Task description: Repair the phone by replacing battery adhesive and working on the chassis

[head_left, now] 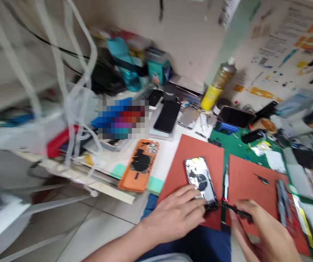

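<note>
An opened phone (201,178) with a silvery inside and a round black coil lies tilted on a red-brown mat (173,171). My left hand (177,213) rests over its lower left part, fingers together and pressing on it. My right hand (260,225) is closed round a thin black tool (238,211), whose tip points left at the phone's lower right corner. Whether the tip touches is blurred. Between the two mats lies a slim silver tool (226,182). An orange phone back (141,163) lies to the left.
On the second mat (249,171) are a small driver (262,179) and grey tweezers-like tools (282,200). Several phones, a yellow spray can (216,87) and a blue bottle (126,69) stand or lie behind. White straps (63,91) hang at the left.
</note>
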### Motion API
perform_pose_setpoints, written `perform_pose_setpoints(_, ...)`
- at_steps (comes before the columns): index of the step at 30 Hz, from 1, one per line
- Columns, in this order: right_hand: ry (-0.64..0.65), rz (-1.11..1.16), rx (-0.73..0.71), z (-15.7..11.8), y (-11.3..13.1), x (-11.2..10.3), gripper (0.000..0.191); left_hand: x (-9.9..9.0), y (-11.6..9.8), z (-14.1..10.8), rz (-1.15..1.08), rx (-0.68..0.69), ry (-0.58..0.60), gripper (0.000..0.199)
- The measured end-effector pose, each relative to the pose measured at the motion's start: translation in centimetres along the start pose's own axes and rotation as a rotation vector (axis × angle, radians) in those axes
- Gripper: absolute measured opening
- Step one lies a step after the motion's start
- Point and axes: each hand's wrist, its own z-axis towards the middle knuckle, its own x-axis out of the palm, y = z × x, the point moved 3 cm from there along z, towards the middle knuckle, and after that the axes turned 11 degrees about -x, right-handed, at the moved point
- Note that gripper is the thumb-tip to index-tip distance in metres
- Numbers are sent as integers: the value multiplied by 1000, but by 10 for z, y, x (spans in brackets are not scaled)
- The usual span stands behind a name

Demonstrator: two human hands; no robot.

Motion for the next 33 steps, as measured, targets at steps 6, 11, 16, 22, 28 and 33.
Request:
perform_pose_setpoints(6, 129, 6, 21, 12, 6, -5, 13, 8, 4, -4, -16, -7, 43, 15)
perform_pose_setpoints(11, 138, 9, 20, 11, 10, -7, 13, 6, 2, -4, -1, 1, 41, 17)
perform_pose_setpoints(16, 128, 8, 28, 9, 9, -8, 15, 7, 3, -5, 3, -1, 55, 21)
perform_pose_setpoints(22, 118, -11, 57, 9, 11, -7, 15, 8, 3, -6, -1, -7, 62, 21)
perform_pose_setpoints(28, 86, -58, 38, 5, 13, -7, 12, 7, -1, -3, 46, -24, 105, 23)
perform_pose_setpoints(33, 62, -28, 62, 4, 12, -5, 17, 4, -8, 7, 102, -26, 134, 30)
